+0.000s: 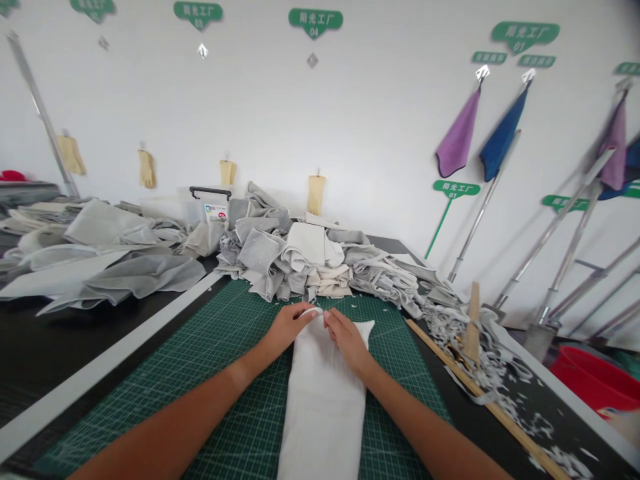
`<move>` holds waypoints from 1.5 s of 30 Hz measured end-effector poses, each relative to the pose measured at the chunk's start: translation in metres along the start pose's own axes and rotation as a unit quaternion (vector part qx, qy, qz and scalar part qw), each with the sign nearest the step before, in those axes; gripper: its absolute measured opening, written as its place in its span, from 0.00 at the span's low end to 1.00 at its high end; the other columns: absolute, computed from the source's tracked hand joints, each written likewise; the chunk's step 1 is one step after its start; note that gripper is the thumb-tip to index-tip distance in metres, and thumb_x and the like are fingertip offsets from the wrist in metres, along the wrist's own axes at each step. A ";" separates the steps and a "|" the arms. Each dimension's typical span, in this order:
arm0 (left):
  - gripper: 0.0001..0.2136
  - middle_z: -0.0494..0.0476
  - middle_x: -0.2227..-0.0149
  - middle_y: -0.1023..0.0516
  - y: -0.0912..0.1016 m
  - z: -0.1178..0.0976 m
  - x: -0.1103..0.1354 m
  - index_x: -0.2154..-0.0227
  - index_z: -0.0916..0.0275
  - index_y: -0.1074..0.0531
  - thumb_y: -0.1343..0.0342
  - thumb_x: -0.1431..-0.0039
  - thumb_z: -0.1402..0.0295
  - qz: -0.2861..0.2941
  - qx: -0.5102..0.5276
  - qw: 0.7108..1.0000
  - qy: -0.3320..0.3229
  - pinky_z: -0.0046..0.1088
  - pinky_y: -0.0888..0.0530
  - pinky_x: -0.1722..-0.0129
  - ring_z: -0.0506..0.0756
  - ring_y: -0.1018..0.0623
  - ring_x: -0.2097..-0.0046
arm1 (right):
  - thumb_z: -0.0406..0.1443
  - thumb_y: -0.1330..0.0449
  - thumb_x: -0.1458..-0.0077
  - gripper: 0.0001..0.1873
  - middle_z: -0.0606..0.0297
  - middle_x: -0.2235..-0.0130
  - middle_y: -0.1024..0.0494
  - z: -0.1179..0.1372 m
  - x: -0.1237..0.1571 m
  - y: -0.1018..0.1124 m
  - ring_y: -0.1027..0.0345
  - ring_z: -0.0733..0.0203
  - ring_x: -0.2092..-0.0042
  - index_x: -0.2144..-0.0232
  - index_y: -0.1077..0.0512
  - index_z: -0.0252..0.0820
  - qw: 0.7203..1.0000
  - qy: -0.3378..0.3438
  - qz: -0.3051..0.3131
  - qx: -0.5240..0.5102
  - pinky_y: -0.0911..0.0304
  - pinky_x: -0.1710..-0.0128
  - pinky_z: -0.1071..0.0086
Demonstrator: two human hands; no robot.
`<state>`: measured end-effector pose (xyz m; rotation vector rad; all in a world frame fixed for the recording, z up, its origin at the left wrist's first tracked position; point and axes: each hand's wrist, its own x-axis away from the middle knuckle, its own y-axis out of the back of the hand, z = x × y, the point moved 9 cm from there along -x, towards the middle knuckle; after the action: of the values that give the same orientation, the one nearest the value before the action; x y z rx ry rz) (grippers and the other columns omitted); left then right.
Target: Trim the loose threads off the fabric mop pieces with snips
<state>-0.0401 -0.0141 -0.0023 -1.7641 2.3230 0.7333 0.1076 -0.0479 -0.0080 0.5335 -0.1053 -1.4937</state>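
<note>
my left hand and right hand, fingertips pressed together, pinch the top end of a light, limp white cloth, best held at that end, lying at 12 o'clock on a green cutting mat.

Black table spread with a green cutting mat, a white cloth, heaped grey fabric, a wooden strip and scattered scraps.
</note>
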 end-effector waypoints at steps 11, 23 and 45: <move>0.16 0.54 0.66 0.22 0.000 -0.009 0.001 0.63 0.63 0.22 0.44 0.40 0.55 0.001 0.032 0.999 0.005 0.26 0.32 0.63 0.54 0.26 0.63 | 0.51 0.53 0.34 0.21 0.72 0.75 0.40 0.008 0.003 0.004 0.45 0.64 0.72 0.72 0.37 0.44 1.000 0.014 -0.015 0.004 0.50 0.72 0.71; 0.16 0.54 0.66 0.23 -0.002 -0.004 0.000 0.64 0.64 0.23 0.45 0.39 0.55 0.010 0.043 0.999 0.008 0.27 0.31 0.63 0.54 0.27 0.64 | 0.51 0.53 0.34 0.21 0.73 0.76 0.40 0.013 0.004 0.003 0.43 0.63 0.71 0.72 0.37 0.44 0.999 0.019 -0.001 0.034 0.52 0.71 0.71; 0.16 0.53 0.69 0.25 -0.004 0.002 -0.003 0.66 0.64 0.24 0.48 0.37 0.55 0.013 0.027 0.999 -0.013 0.26 0.33 0.64 0.53 0.29 0.65 | 0.51 0.53 0.34 0.21 0.72 0.74 0.38 0.019 0.007 -0.001 0.43 0.63 0.70 0.72 0.38 0.44 0.999 0.027 0.013 0.039 0.51 0.70 0.71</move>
<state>-0.0361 -0.0117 -0.0038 -1.6947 2.3317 0.6873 0.0998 -0.0594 0.0065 0.6319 -0.1282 -1.4525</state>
